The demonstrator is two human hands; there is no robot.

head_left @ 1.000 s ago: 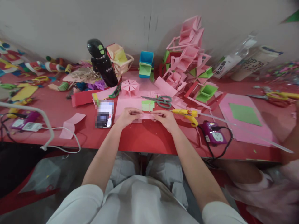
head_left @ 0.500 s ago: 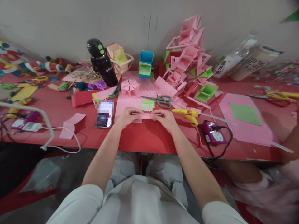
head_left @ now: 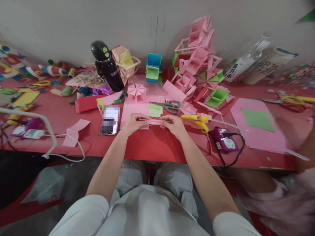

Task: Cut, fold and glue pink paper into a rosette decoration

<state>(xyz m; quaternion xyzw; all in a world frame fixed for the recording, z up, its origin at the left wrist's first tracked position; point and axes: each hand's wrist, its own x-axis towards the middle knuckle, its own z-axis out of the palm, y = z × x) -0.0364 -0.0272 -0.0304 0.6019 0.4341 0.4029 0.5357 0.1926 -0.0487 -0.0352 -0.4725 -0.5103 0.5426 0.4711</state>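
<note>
My left hand [head_left: 134,123] and my right hand [head_left: 174,125] pinch the two ends of a narrow folded pink paper strip [head_left: 155,122] just above the red table [head_left: 152,144]. Both hands have their fingers closed on the strip. Behind it lie a pink sheet [head_left: 134,109], a small green paper piece [head_left: 156,111] and grey-handled scissors [head_left: 169,106]. A yellow glue gun [head_left: 197,120] rests right of my right hand. A phone [head_left: 110,121] lies left of my left hand.
A black bottle [head_left: 107,66] stands at the back left, a blue and green paper box [head_left: 154,67] at the back centre, a pile of pink paper frames [head_left: 199,62] to its right. A purple power strip [head_left: 225,141] with cable lies at right. Another person's arm [head_left: 305,150] is at far right.
My right hand has slid slightly left along the pink strip, bringing the hands a little closer. Nothing else has moved.
</note>
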